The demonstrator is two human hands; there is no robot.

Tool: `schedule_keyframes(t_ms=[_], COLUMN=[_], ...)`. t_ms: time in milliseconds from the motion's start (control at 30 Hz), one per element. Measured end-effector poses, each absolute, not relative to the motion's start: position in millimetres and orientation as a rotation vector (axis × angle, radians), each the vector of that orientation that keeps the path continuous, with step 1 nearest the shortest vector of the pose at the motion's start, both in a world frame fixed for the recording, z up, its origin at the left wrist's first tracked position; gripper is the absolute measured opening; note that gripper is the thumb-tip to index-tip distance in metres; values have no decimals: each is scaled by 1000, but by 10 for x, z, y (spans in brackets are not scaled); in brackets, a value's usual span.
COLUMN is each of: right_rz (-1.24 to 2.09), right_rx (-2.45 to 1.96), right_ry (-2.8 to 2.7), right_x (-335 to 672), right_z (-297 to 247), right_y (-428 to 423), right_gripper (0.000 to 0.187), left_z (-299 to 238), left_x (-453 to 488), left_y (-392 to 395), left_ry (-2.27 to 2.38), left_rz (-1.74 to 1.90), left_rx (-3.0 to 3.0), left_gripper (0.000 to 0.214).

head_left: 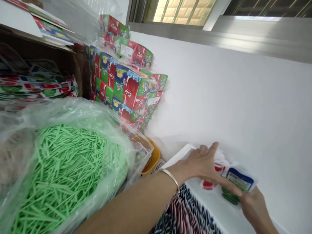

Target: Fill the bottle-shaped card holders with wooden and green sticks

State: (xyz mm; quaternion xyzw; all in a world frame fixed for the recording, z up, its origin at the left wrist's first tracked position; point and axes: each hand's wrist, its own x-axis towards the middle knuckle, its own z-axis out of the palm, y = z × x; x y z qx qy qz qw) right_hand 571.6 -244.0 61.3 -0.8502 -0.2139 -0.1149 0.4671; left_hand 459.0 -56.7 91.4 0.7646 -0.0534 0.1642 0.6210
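My left hand (201, 164), with a bracelet (169, 177) on its wrist, reaches over a white ledge. Its thumb stretches to the right across small printed packets, its other fingers behind them; red-and-white packets (210, 185) show beside its palm. At the right, my right hand (254, 206) closes on the end of the green-and-blue packets (240, 180), its fingertips partly hidden. Motion blurs both hands and the packets. Below them, many similar packets (185, 214) stand on edge in tightly packed rows.
A clear plastic bag of green paper-like strips (73, 162) fills the lower left. Behind it are stacked Cola and Sprite printed boxes (130, 87) and a yellow basket (153, 157). A cardboard box (79, 73) holds more printed pieces. A white wall (231, 97) rises behind the hands.
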Motion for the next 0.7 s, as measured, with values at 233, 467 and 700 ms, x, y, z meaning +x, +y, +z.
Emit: schedule_keyframes(t_ms=[233, 467, 700], right_rz=[-381, -175, 385], right_rx=[-2318, -2183, -1883], right_ry=[-701, -635, -693], right_x=[5341, 5611, 6009], right_z=[698, 737, 438], right_y=[-2309, -2333, -2181], right_gripper=[70, 50, 48], left_z=[1048, 1169, 991], left_x=[4655, 4596, 4596], left_y=[-455, -391, -411], left_ry=[-376, -419, -223], left_rz=[409, 157, 41], left_rx=[2581, 2500, 2511], left_gripper=[132, 130, 107])
